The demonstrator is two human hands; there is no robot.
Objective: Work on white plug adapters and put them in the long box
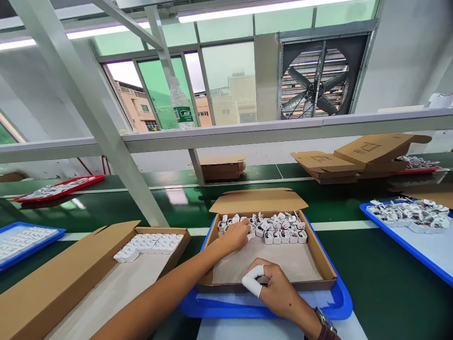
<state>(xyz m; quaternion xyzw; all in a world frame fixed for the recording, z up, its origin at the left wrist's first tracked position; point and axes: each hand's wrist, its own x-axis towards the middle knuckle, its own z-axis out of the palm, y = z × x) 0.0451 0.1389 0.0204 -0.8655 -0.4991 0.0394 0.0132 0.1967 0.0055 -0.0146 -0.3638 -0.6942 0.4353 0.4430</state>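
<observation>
Left hand: reaching over the back left of the cardboard box (311, 286), fingers (244, 230) bent down among the white wired parts (285, 224). Can't tell if it's actually pinching one, sorry.

Right hand (278, 287): half curled over the box's front edge, white covers (253, 279) on thumb and finger. No part visible in it, can't say if the tips meet.

Wired parts: across the back of the open box, which sits in a blue tray (345, 304).

Neat bit: front row on the right is lined up pretty nicely; the stuff behind looks more jumbled.

Box coverage: I'd call it partway, parts at the back, paper lining (290, 262) showing across the front. Filling or emptying? One view doesn't settle it.

Left-hand box (182, 248): same deal, white pieces (152, 245) up the far end, lining nearer.

Right-hand tray (406, 246): big heap of wired parts, so plenty around.
</observation>
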